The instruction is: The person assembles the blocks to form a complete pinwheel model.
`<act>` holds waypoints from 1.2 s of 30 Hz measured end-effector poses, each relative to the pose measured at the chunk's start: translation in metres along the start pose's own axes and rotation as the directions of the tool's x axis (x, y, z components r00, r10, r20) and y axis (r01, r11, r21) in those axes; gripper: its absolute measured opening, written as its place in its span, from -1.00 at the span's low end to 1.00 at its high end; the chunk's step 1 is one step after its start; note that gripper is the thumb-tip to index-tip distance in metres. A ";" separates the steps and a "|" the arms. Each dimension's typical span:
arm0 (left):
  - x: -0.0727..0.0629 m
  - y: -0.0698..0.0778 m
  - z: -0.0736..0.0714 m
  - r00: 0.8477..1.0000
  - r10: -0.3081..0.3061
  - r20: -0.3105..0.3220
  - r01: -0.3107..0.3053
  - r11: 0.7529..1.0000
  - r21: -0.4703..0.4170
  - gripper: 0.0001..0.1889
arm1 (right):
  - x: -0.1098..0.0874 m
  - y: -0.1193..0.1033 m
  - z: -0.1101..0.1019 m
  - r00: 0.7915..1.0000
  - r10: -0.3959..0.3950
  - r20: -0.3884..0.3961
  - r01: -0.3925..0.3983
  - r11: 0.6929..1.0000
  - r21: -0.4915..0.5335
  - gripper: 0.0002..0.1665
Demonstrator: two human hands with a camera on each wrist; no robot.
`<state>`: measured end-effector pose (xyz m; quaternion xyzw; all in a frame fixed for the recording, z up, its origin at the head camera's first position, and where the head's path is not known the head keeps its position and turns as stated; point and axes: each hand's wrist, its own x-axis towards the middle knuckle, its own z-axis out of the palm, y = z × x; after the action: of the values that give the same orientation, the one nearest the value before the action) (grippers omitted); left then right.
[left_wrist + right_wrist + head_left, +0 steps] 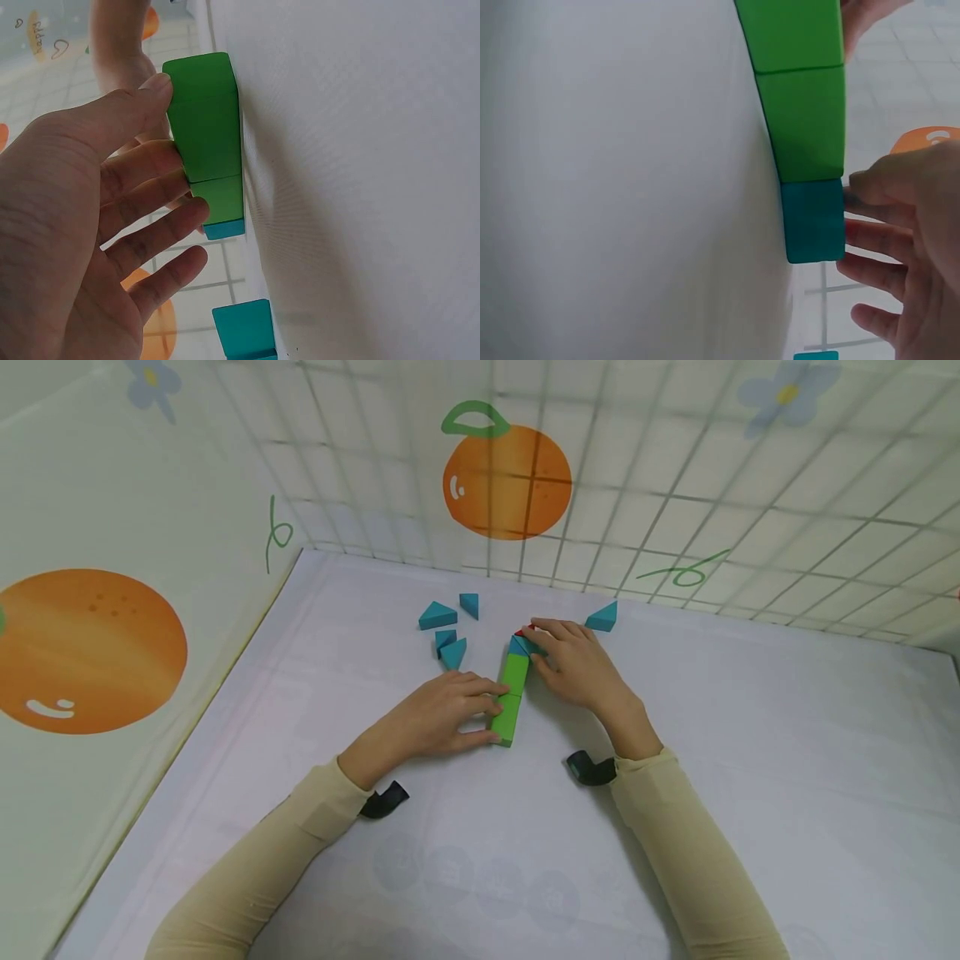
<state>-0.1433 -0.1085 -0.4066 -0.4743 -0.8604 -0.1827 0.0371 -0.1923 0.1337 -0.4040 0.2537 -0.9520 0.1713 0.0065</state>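
Two green rectangular blocks (514, 674) lie end to end on the white sheet. My left hand (450, 710) touches them from the left, its thumb by the near end and its fingers fairly straight along the side. At their far end sits a blue triangular block (517, 646), whose blue side face also shows in the right wrist view. Just right of it, my right hand (577, 664) pinches another blue triangular block (533, 647) between thumb and fingers. A small red block (525, 631) peeks out under the right fingertips, mostly hidden.
Several loose blue triangular blocks (438, 616) lie left of the row. A single blue triangular block (602, 617) lies beyond the right hand. Behind stands a grid-patterned wall covering (645, 468) with a printed orange. Dark wrist-worn pieces (590, 768) show at both cuffs.
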 end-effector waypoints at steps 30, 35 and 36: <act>0.002 0.000 -0.001 1.000 0.000 0.009 0.000 1.000 -0.001 -0.67 | 0.001 -0.002 -0.001 1.000 -0.004 0.014 0.003 1.000 0.012 -0.46; 0.001 0.000 -0.001 1.000 -0.002 0.004 0.002 1.000 -0.004 -0.68 | 0.001 -0.003 0.000 1.000 -0.006 0.012 0.006 1.000 0.010 -0.46; 0.000 0.000 0.000 1.000 -0.003 0.003 0.003 1.000 -0.005 -0.68 | 0.001 -0.003 0.001 1.000 -0.007 0.013 0.006 1.000 0.009 -0.46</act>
<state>-0.1432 -0.1082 -0.4062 -0.4735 -0.8607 -0.1841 0.0342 -0.1912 0.1303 -0.4037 0.2580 -0.9504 0.1738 -0.0001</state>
